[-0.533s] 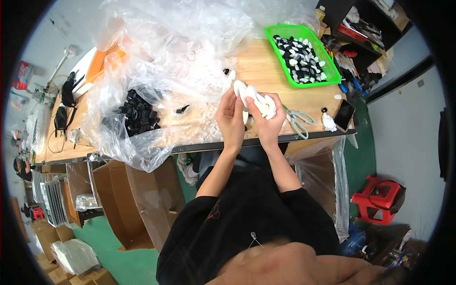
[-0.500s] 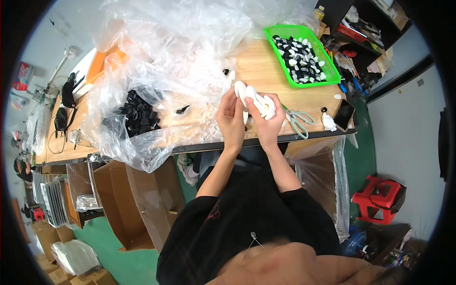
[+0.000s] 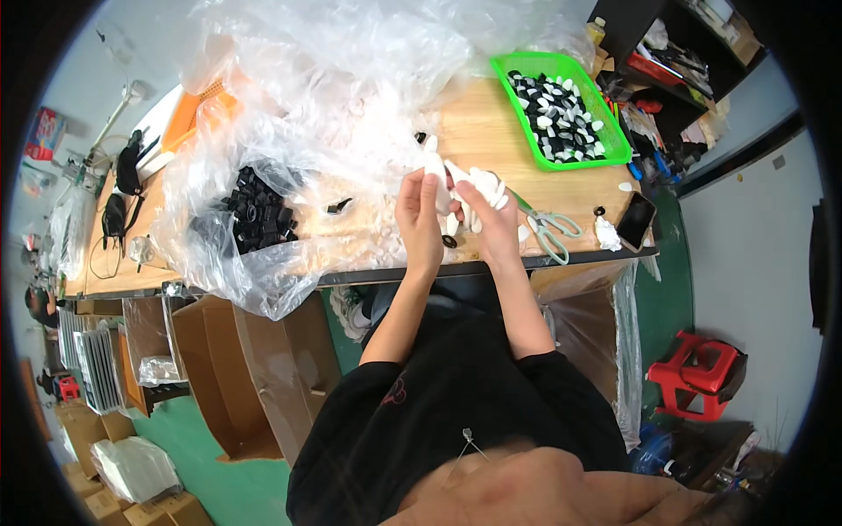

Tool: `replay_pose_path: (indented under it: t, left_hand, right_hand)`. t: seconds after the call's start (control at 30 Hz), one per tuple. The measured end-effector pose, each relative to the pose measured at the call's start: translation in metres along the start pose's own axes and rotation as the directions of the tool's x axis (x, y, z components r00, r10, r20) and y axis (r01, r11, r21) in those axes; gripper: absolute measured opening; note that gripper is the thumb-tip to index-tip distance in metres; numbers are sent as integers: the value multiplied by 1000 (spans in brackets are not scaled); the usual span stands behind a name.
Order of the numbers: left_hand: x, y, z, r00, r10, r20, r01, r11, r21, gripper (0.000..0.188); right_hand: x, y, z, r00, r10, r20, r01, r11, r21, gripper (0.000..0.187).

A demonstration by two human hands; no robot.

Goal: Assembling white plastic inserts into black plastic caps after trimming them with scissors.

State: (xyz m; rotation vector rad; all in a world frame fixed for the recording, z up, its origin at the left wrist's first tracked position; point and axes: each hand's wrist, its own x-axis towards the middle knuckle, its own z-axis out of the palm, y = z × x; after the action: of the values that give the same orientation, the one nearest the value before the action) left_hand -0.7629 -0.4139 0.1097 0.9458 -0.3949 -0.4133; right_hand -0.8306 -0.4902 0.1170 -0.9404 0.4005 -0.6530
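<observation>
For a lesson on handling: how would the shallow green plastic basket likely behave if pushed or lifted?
The shallow green plastic basket probably holds its shape, given its raised walls. Small black and white pieces, loose inside, may slide when tilted. Low and broad, it likely won't tip.

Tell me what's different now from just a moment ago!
The white pieces were bunched across both hands; now they're split, some in the left hand, a looser, fanned bunch in the right hand. I can't see any clearly let go. The green basket and scissors stayed put.
</observation>
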Motion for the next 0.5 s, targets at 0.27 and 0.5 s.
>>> replay_pose_path:
  t: [0.27, 0.5]
  left_hand:
    - [-1, -6, -10, 997, 76, 5, -76, 985, 153, 22]
    - [-16, -3, -15, 993, -105, 55, 111, 985, -131, 23]
  right_hand:
    - [-6, 14, 0, 998, 7, 55, -14, 991, 135, 30]
    - [-19, 22, 10, 824, -553, 124, 503, 613, -610, 33]
